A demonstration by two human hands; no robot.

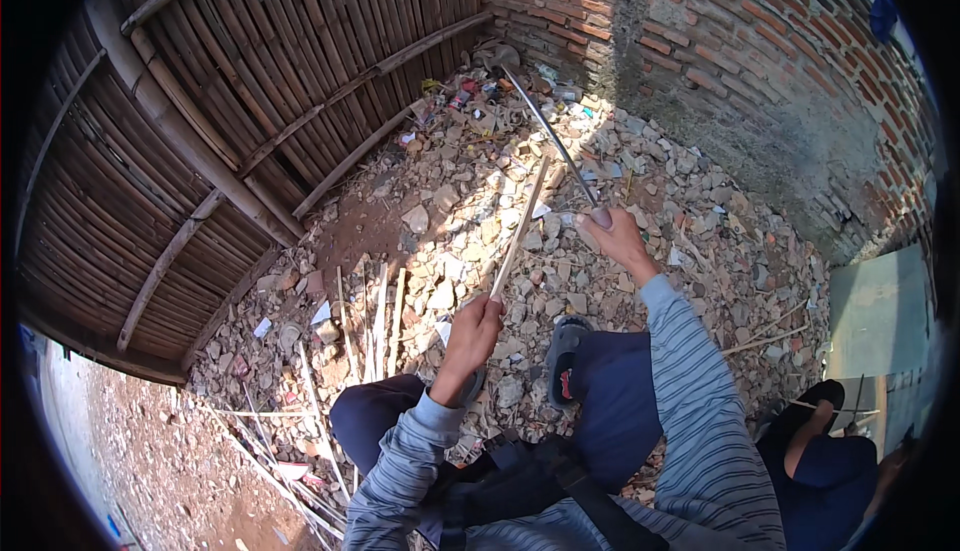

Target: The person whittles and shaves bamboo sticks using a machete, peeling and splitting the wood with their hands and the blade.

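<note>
My left hand (473,339) is closed around the lower end of a pale bamboo strip (521,229), which points up and away from me. In my right hand (622,244) is the handle of a machete (555,139); its long, narrow blade slants to the far left, beyond the strip. In this view a gap shows between the blade and the strip. Both are held out over rubble ground, in front of my bent knees and sandalled feet. Several loose bamboo strips (381,316) lie on the rubble, left of my left hand.
A bamboo slat wall (300,41) rises at the left, a brick wall (740,26) at the back and right. Broken stones and litter (500,116) cover the ground. More thin strips (262,451) lie at lower left. Another person (825,461) crouches at lower right, near a greenish panel (880,316).
</note>
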